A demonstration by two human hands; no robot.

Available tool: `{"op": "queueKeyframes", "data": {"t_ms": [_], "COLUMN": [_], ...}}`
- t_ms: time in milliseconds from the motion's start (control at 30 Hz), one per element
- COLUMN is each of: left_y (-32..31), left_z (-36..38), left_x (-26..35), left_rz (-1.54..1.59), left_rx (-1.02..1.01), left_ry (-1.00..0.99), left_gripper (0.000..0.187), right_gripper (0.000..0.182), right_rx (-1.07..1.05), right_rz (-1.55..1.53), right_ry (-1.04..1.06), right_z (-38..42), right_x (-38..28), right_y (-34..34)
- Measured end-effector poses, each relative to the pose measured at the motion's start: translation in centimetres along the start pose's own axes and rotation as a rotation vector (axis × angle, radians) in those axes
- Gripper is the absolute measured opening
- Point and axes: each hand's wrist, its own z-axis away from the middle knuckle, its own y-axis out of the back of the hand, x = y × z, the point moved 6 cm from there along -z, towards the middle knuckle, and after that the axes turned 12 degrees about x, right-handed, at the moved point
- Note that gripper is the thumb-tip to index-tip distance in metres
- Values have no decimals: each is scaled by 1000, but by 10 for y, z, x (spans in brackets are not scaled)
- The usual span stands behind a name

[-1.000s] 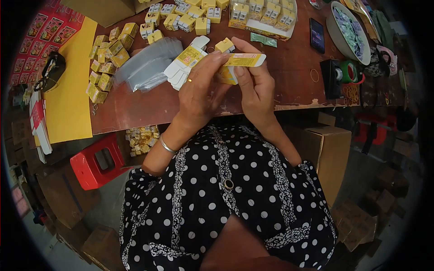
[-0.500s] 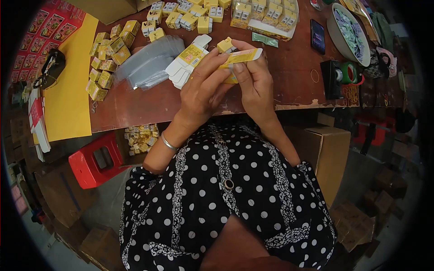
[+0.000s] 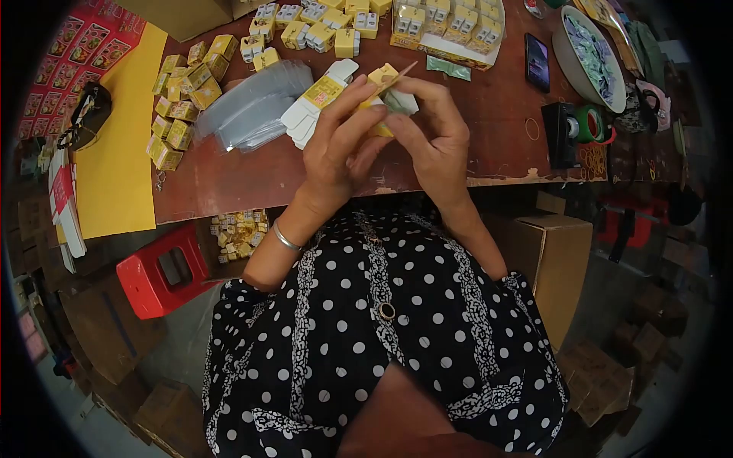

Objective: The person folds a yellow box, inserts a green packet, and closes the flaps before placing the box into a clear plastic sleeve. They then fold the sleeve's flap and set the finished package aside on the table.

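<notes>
Over the front of the table, my left hand and my right hand are closed on one small yellow carton. Its pale inside faces up between the fingers, and one thin panel edge sticks up. My fingers hide much of it. A few flattened yellow-and-white cartons lie just beyond my left hand. Past my fingertips sits a small yellow box, partly covered by the carton. Clear plastic sleeves are stacked to the left of the flat cartons.
Small yellow boxes are grouped at left, more at the back. A display box, green sachet, phone, basin of sachets and tape dispenser stand rightward. A red stool is below left.
The carton between my hands has turned and opened, so its pale inside now shows instead of its printed panel. My right fingers have shifted slightly, while the table items stay put.
</notes>
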Motion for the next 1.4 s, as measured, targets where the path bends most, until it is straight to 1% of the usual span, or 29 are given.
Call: {"op": "queueKeyframes", "data": {"t_ms": [33, 67, 100, 133, 167, 200, 233, 267, 300, 333, 400, 533, 600, 633, 667, 700, 767, 833, 900, 933, 1000, 1033, 1100, 1133, 1200, 1233, 1300, 1333, 1400], "left_y": [2, 5, 5, 4, 5, 2, -2, -3, -6, -8, -6, -5, -5, -6, -6, -5, -6, -10, -10, -10, -9, -9, -9, -8, -7, -7, -7, -7, -8], "left_z": [-3, -5, -5, -2, -3, 0, 2, 1, 2, 2, 0, 1, 5, 7, 7, 8, 6, 1, -2, -3, -6, -7, -10, -10, -11, -10, -10, -9, -8], "left_x": [0, 5, 2, -1, 1, 0, -2, -1, -1, 0, 4, 0, -5, -7, -6, -6, -6, -5, -7, -8, -8, -7, -5, -5, -5, -6, -6, -6, -7], "left_rz": [30, 26, 45, 67, 68, 168, 270, 275, 419, 562, 578, 664, 699, 737, 737, 710, 681, 808, 790, 770, 773, 778, 751, 725, 679, 632, 622, 614, 616], "left_rx": [11, 15, -27, -71, -72, -92, -113, -117, -100, -81, -109, -160, -148, -134, -134, -112, -88, -6, -29, -53, -58, -62, -61, -63, -71, -80, -96, -112, -116], "left_ry": [72, 69, 207, 346, 345, 445, 544, 544, 606, 667, 688, 777, 792, 806, 807, 826, 845, 917, 921, 925, 925, 923, 927, 930, 919, 907, 905, 902, 913], "left_gripper": [60, 60, 59, 58, 58, 54, 50, 50, 45, 41, 39, 34, 32, 31, 31, 34, 38, 47, 48, 50, 50, 50, 51, 51, 52, 53, 53, 53, 53], "right_gripper": [28, 32, 41, 41, 46, 51, 51, 54, 57, 57, 54, 45, 37, 37, 35, 33, 30, 28, 24, 24, 21, 21, 23, 23, 26, 26, 25, 25, 22], "right_rx": [64, 124, 91, 89, 9, -66, -60, -94, -129, -128, -170, -149, -167, -166, -174, -182, -163, -142, 93, 93, 1, 1, -161, -161, -161, -162, -115, -115, -208], "right_rz": [-151, -304, -333, -335, -296, -255, -251, -150, -49, -49, 15, -36, 60, 61, 61, 61, 56, 52, -184, -186, 173, 173, 59, 57, 30, 30, -37, -37, 41], "right_ry": [40, 80, 82, 82, 136, 189, 190, 251, 310, 309, 306, 262, 332, 331, 395, 460, 474, 487, 178, 177, 391, 391, 443, 442, 319, 318, 95, 94, 149], "right_z": [-2, -4, -5, -6, -8, -8, -9, -9, -8, -7, -6, -8, -9, -10, -11, -10, -10, -6, -4, -6, -9, -13, -15, -15, -17, -16, -19, -20, -21], "right_x": [-7, -12, -11, -7, -5, -4, -2, -3, -4, -6, -9, -5, -8, -6, -6, -7, -8, -13, -10, -12, -23, -22, -22, -22, -13, -15, -11, -11, -11], "right_y": [5, 11, 18, 24, 25, 24, 27, 27, 25, 26, 21, 23, 24, 24, 24, 24, 23, 18, 21, 24, 27, 30, 24, 24, 23, 22, 21, 23, 24]}}
